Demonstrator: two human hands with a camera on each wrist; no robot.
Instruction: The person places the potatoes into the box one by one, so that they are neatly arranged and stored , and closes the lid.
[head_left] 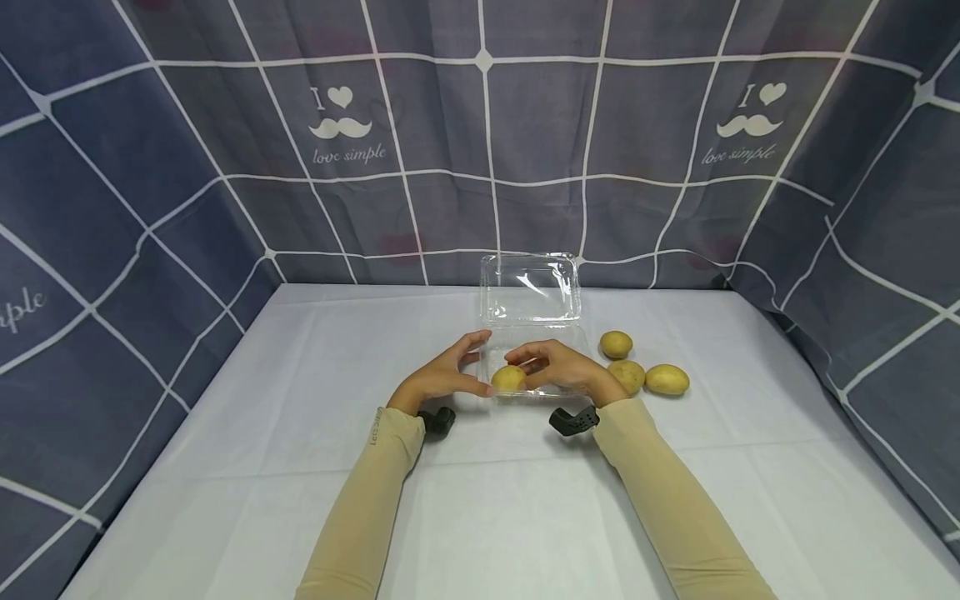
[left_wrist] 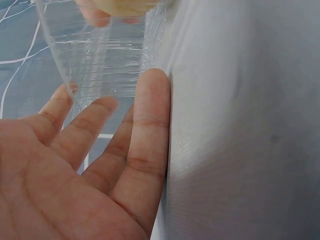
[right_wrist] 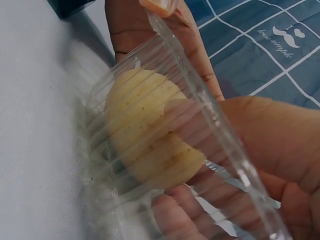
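Observation:
A clear plastic clamshell box [head_left: 531, 292] stands on the table with its lid raised at the back. Inside its near left part sits a yellow potato [head_left: 508, 379], seen through the ribbed front wall in the right wrist view. My right hand [head_left: 558, 365] reaches over the front rim and holds this potato [right_wrist: 145, 127] between thumb and fingers. At the box's left side my left hand [head_left: 450, 371] touches the wall with fairly straight, spread fingers [left_wrist: 150, 125], the thumb by the near left corner.
Three more potatoes lie right of the box: one toward the back [head_left: 616, 344], one partly behind the right wrist [head_left: 628, 375] and one farther right [head_left: 667, 380]. A white cloth [head_left: 337, 333] covers the table. Grey checked curtains [head_left: 420, 208] hang behind and at both sides.

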